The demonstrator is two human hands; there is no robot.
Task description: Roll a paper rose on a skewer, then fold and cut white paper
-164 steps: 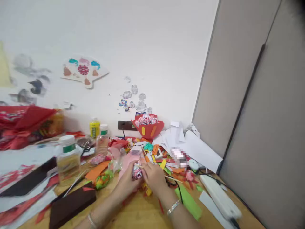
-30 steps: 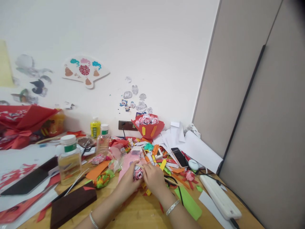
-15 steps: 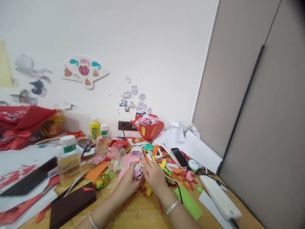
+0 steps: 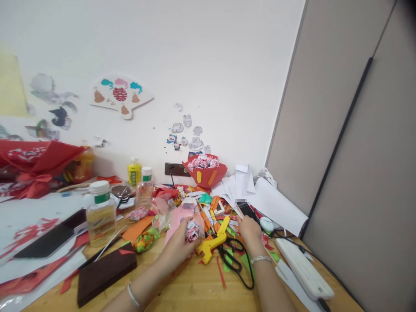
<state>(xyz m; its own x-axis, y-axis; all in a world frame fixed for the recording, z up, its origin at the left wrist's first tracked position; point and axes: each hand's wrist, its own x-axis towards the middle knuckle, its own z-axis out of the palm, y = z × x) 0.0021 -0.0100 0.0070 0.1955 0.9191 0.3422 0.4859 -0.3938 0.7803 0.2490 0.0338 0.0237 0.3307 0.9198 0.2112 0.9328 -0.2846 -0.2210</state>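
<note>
In my left hand (image 4: pixel 177 243) is a pink-and-white paper flower (image 4: pixel 192 232), its curled petals turned up between thumb and fingers. Thin pale wooden sticks (image 4: pixel 239 211) poke out past the fingers of my right hand (image 4: pixel 251 232), which is closed around them just in front of a dark phone (image 4: pixel 247 209). A yellow glue gun (image 4: pixel 212 242) lies on the table between my hands. Beside it are scissors with black handles (image 4: pixel 240 271).
Coloured paper scraps cover the middle of the wooden table (image 4: pixel 191 288). A red-wrapped paper bouquet (image 4: pixel 208 177) stands by the wall. To the left are a clear jar (image 4: pixel 101 221) and a dark brown box (image 4: pixel 105 271); a white power strip (image 4: pixel 303 268) lies right.
My right hand has left the flower and moved right, closing on the wooden sticks. The glue gun and scissors now show fully. My left hand still holds the flower.
</note>
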